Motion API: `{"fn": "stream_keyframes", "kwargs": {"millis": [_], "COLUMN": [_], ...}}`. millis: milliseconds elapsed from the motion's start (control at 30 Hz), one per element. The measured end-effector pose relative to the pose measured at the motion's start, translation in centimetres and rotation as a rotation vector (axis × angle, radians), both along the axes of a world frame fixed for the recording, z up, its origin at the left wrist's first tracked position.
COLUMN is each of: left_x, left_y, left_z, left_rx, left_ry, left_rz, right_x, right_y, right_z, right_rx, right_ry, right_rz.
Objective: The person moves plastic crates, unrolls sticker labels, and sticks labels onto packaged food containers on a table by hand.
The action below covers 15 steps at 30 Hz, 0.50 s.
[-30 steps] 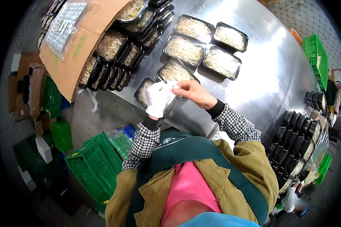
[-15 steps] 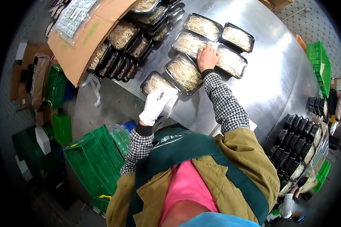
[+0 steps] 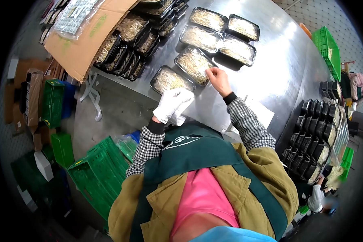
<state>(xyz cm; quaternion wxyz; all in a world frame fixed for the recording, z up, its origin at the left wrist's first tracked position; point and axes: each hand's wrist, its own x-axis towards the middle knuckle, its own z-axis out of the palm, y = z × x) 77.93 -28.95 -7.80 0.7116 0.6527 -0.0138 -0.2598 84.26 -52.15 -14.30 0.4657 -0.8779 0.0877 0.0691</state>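
Observation:
My left hand (image 3: pixel 172 104), in a white glove, is closed on a white label strip (image 3: pixel 183 109) close to the table's front edge. Just beyond it lies a black tray of sprouts (image 3: pixel 168 80). My bare right hand (image 3: pixel 218 80) has its fingers pressed together at the right side of another sprout tray (image 3: pixel 193 63); whether anything is between them is too small to tell. Farther back, several filled trays (image 3: pixel 201 38) lie side by side on the metal table (image 3: pixel 278 52).
Stacked sprout trays (image 3: pixel 131 28) and a cardboard sheet (image 3: pixel 78 50) are at the upper left. White paper (image 3: pixel 259 113) lies right of my right arm. Green crates (image 3: pixel 101 173) stand lower left. More stacked trays (image 3: pixel 310 137) and a person (image 3: pixel 316 199) are at the right.
My right hand moved from the label strip to the back trays, then came back to the nearer tray. My left hand stayed on the strip. The view has shifted slightly.

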Motion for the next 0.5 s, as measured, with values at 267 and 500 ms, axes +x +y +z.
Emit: {"fn": "stream_keyframes", "kwargs": {"millis": [267,500], "left_x": [-3.1,-4.8], "left_y": [3.3,5.1], "left_z": [0.3,-2.8], "left_rx": [-0.053,0.232], "left_ry": [0.028,-0.174], "left_rz": [0.065,0.239], "right_x": [-0.8,-8.3], "right_y": [5.4,9.5], "right_z": [-4.0,4.4], "right_rx": [-0.687,0.556], "right_ry": [-0.502,0.340], "right_rz": [-0.307,0.114]}}
